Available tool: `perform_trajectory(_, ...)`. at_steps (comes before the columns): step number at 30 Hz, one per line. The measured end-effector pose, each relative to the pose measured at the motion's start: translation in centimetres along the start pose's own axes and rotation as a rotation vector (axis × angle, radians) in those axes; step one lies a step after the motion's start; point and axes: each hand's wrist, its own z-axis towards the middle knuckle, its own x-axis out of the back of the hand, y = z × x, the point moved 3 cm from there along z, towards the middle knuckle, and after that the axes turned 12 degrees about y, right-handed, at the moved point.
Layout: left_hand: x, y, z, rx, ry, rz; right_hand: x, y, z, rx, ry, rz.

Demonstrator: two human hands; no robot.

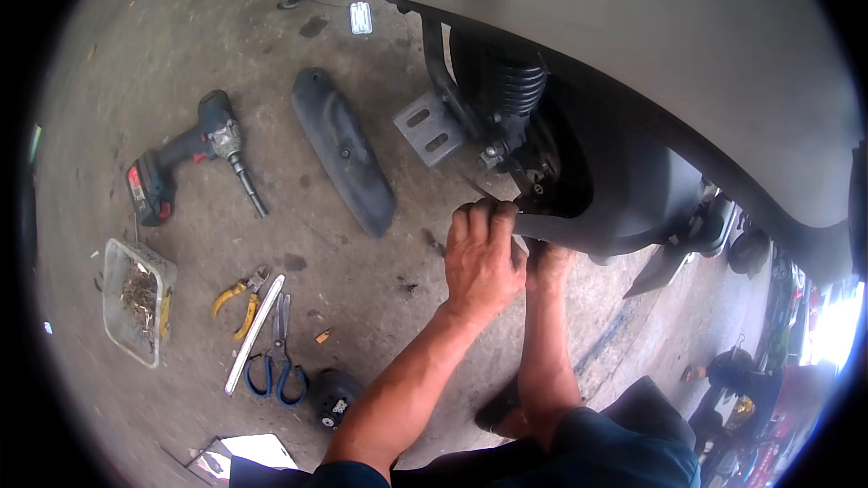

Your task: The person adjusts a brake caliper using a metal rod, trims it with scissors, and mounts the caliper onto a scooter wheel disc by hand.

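Observation:
My left hand (485,258) is closed at the pointed front end of a black plastic fender (624,203) low on a scooter, its fingers curled over the edge. Right beside it, my right hand (550,264) reaches up under the same fender, which hides its fingers. Just beyond my hands is a dark opening with a coil spring shock absorber (518,86), and bolts and small metal parts below it. A metal bracket (429,129) with two slots sticks out to the left of the spring. Above spreads the scooter's pale grey body panel (633,9).
On the concrete floor to the left lie a cordless impact driver (194,149), a long dark cover (342,149), yellow-handled pliers (242,300), blue-handled scissors (278,361) and a white strip (255,334). A clear tub (113,303) holds dirt-coloured bits. A round black part (333,396) sits near my left forearm.

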Motion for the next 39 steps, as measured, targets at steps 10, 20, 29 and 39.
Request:
perform_trajectory(10, -0.1, 0.3, 0.0, 0.003, 0.008, 0.009, 0.8, -0.6, 0.4, -0.001, -0.111, -0.004)
perform_trajectory(20, -0.2, 0.9, 0.2, 0.003, 0.012, 0.021, 1.2, 0.7, 0.4, -0.212, -0.197, 0.632)
perform_trajectory(29, 0.3, -0.5, 0.0, -0.020, -0.054, 0.133, -1.2, 0.3, -0.6, -0.400, -0.072, 0.507)
perform_trajectory(39, -0.9, -2.5, 0.0, 0.294, -0.112, -0.054, -1.2, 1.2, -0.4, -0.592, -0.041, 0.640)
